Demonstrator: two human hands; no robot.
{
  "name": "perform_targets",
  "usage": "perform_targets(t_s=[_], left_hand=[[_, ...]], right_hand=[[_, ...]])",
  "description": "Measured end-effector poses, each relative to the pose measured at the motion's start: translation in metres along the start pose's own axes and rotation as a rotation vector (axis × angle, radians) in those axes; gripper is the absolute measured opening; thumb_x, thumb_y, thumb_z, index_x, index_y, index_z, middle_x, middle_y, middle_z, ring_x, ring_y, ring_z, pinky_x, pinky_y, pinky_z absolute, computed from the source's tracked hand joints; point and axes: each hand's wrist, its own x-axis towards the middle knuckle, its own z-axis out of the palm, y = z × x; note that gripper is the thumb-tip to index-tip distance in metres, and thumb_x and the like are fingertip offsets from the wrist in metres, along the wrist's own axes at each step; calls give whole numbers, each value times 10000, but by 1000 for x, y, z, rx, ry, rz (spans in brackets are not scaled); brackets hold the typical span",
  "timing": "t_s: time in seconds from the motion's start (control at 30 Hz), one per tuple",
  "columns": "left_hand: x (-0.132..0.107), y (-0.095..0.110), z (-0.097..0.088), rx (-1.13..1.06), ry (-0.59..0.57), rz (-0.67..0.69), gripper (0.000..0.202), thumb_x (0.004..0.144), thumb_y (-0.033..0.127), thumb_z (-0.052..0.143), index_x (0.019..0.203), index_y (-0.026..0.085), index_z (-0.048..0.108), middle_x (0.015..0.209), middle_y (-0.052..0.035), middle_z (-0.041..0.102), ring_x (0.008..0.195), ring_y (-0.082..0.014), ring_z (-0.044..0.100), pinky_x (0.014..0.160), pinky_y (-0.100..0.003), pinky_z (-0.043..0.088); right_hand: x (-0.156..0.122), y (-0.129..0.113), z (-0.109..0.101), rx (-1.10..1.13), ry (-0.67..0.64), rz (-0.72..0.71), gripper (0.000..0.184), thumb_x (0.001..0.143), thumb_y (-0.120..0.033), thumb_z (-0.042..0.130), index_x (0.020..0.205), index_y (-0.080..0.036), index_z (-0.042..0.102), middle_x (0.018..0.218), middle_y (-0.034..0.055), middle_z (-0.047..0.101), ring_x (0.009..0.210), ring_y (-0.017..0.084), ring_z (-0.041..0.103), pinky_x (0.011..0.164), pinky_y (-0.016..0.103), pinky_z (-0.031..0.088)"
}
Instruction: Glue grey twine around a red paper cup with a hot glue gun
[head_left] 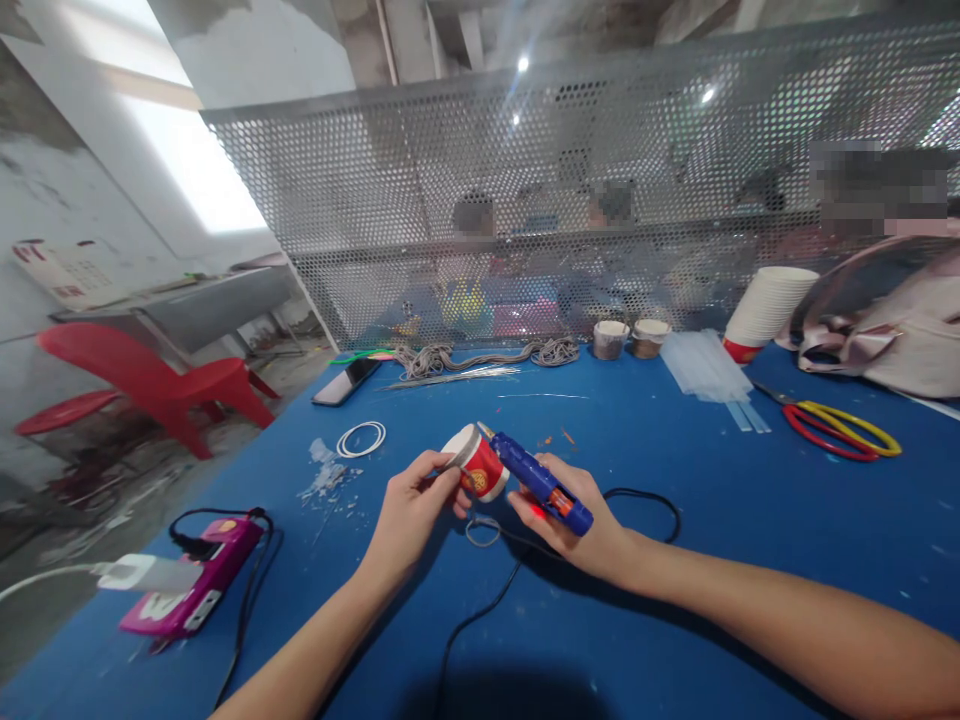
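Note:
My left hand (421,505) is closed around a red and white paper cup (486,472), tilted on its side above the blue table. A grey cord (482,532) runs from the fingers at the cup and hangs in a loop below it. In my right hand (581,510) is a blue hot glue gun (538,478), its nozzle close to the cup's rim. Whether the nozzle touches the cup, I cannot tell. The gun's black cable trails over the table, and part of its handle is hidden by my fingers.
Bundles of grey cord (427,360), two wrapped cups (611,340), glue sticks (697,365), stacked paper cups (769,305) and scissors (840,430) lie toward the back. At left are a phone (346,382), white rings (361,439) and a purple power strip (199,580). A perforated screen (360,200) stands behind.

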Motion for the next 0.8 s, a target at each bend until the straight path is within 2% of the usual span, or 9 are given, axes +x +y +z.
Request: perform_targets(t_s=[0.17, 0.4, 0.63, 0.8], left_hand=[[-7, 1, 13, -122, -61, -66, 171, 744, 297, 618, 814, 144, 648, 610, -20, 684, 560, -162, 637, 613, -288, 522], [-14, 3, 21, -199, -85, -147, 240, 685, 182, 570, 912, 121, 618, 638, -34, 707, 572, -175, 662, 666, -327, 539], [-15, 7, 22, -141, -84, -148, 178, 704, 242, 597, 841, 131, 618, 582, -23, 686, 544, -173, 654, 580, -302, 544], [-13, 5, 19, -52, -119, -84, 168, 741, 287, 611, 821, 140, 625, 545, 8, 647, 503, -140, 618, 546, -267, 528]], right_hand=[[1, 7, 9, -6, 39, -33, 113, 845, -256, 575, 906, -194, 502, 800, 28, 582, 689, 141, 541, 661, 266, 459], [0, 11, 8, -147, 61, -54, 132, 847, -301, 580, 889, -191, 521, 800, 49, 633, 712, 169, 548, 680, 300, 434], [2, 10, 4, -185, 43, -99, 117, 855, -310, 550, 849, -199, 512, 767, 48, 630, 679, 172, 545, 652, 305, 427], [5, 11, 3, -161, 80, -110, 97, 842, -292, 544, 838, -201, 511, 760, 42, 631, 671, 169, 547, 661, 308, 434]])
